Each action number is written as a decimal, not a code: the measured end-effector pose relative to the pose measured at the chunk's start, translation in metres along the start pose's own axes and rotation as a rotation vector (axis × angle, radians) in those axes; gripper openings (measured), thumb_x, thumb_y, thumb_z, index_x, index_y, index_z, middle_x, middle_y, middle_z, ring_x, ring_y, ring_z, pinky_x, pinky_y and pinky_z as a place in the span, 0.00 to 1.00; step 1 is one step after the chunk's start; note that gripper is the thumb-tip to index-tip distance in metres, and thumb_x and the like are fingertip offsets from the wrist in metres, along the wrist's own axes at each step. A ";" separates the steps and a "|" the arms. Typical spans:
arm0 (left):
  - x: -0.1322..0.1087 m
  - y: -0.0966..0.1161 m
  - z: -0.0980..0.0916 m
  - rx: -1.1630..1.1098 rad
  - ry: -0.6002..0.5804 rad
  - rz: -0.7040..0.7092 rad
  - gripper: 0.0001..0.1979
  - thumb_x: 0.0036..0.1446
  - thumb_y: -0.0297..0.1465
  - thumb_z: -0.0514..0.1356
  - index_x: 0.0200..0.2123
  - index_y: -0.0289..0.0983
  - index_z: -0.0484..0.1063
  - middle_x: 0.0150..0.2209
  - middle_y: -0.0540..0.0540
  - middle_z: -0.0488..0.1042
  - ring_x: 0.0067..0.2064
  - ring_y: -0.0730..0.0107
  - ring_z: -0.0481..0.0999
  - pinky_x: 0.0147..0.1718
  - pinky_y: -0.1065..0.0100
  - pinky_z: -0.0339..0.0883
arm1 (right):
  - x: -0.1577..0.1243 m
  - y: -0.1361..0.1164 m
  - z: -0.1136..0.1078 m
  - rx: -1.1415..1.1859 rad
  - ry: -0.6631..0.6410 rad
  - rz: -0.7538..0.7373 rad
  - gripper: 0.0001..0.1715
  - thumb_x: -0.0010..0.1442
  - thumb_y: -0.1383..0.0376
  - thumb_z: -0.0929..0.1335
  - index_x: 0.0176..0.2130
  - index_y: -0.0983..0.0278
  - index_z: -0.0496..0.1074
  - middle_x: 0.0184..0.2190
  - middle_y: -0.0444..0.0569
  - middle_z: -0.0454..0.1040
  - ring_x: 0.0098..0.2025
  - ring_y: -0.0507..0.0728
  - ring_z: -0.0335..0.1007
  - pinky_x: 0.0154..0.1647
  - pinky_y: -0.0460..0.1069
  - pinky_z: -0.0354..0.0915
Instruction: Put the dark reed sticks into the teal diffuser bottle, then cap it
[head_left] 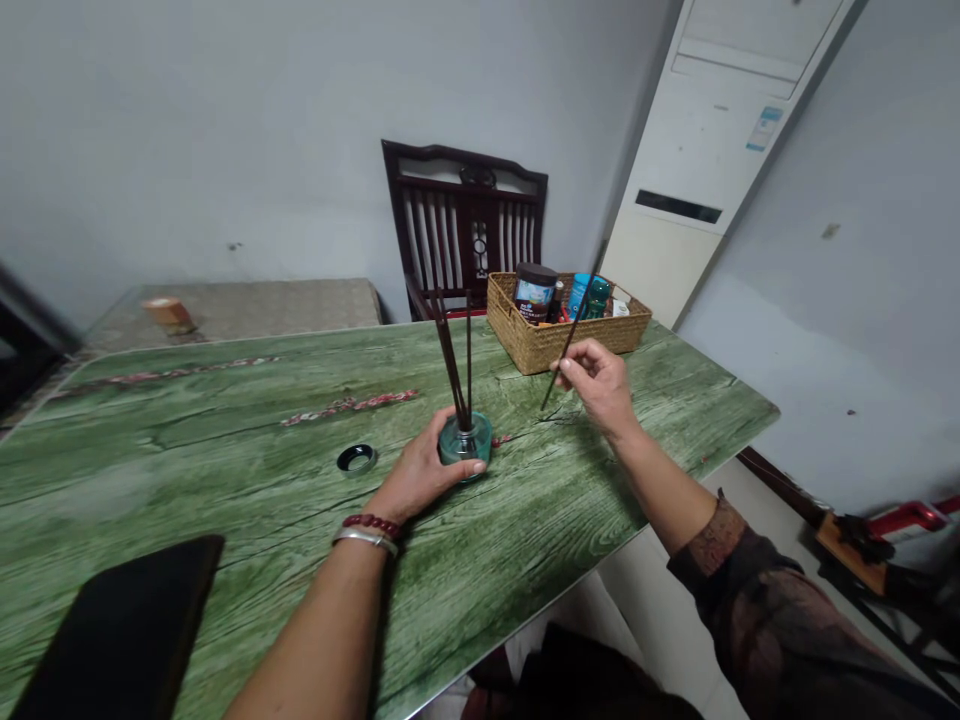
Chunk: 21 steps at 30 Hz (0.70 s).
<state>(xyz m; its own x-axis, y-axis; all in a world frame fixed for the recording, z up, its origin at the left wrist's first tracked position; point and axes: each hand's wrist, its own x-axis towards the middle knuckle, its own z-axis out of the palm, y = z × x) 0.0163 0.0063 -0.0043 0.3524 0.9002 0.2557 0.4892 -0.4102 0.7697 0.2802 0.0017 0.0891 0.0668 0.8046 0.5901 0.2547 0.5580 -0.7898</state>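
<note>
Green desk sits under everything, fingers included; wicker basket is beyond the right hand's fingers, sides likely there to corral its tubs and bottles; black flat slab lies well left of the left fingers, near side, out of the working area; left hand has thumb and fingers spread to bottle width, wrapped round the glass bottle, low grip, probably to stop it tipping while top-heavy; right hand has fingertips closed in a pinch on one loose stick, below its middle, lower tip slanting toward the left fingers; light pinch looks enough for something that thin; dark ring lies apart, left of the left fingers, so the neck isn't blocked; standing sticks rise from the neck above the left fingers, leaning, held up by the neck; can't tell if the loose tip touches anything.
</note>
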 end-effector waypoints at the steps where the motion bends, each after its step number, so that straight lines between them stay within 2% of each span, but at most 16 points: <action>1: 0.000 0.000 0.000 -0.003 0.000 0.006 0.38 0.47 0.45 0.68 0.59 0.38 0.62 0.54 0.39 0.74 0.55 0.48 0.73 0.56 0.51 0.65 | 0.002 -0.010 0.010 0.102 -0.012 0.000 0.12 0.58 0.55 0.70 0.35 0.61 0.68 0.30 0.43 0.78 0.26 0.51 0.71 0.29 0.46 0.67; 4: 0.000 0.001 -0.001 -0.016 0.000 0.022 0.38 0.48 0.45 0.68 0.59 0.38 0.61 0.54 0.39 0.74 0.56 0.49 0.73 0.56 0.52 0.65 | 0.002 -0.031 0.037 0.256 -0.052 0.005 0.15 0.57 0.53 0.71 0.35 0.60 0.67 0.31 0.43 0.78 0.27 0.50 0.72 0.28 0.46 0.69; 8: -0.001 0.005 -0.001 -0.039 0.008 0.025 0.37 0.48 0.43 0.68 0.59 0.39 0.62 0.53 0.39 0.74 0.55 0.49 0.74 0.55 0.51 0.66 | 0.000 -0.037 0.060 0.285 -0.100 0.021 0.16 0.56 0.52 0.71 0.34 0.60 0.68 0.31 0.43 0.78 0.27 0.50 0.72 0.29 0.46 0.70; 15: -0.001 0.006 0.000 -0.060 0.023 0.031 0.38 0.46 0.42 0.69 0.59 0.37 0.63 0.53 0.39 0.74 0.54 0.48 0.73 0.55 0.50 0.65 | -0.003 -0.026 0.074 0.288 -0.115 0.024 0.13 0.56 0.55 0.71 0.34 0.62 0.68 0.29 0.42 0.76 0.27 0.50 0.72 0.30 0.46 0.70; 21: 0.000 0.002 0.001 -0.080 0.044 0.065 0.39 0.45 0.42 0.70 0.59 0.37 0.64 0.51 0.40 0.75 0.52 0.49 0.75 0.53 0.51 0.66 | -0.011 -0.004 0.086 0.135 -0.139 0.059 0.10 0.57 0.58 0.69 0.33 0.63 0.68 0.27 0.42 0.73 0.27 0.50 0.71 0.30 0.46 0.66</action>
<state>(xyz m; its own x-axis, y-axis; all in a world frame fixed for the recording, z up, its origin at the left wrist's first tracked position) 0.0182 0.0052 -0.0038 0.3448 0.8785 0.3306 0.4007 -0.4563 0.7945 0.1958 0.0077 0.0714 -0.0581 0.8516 0.5209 0.1222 0.5240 -0.8429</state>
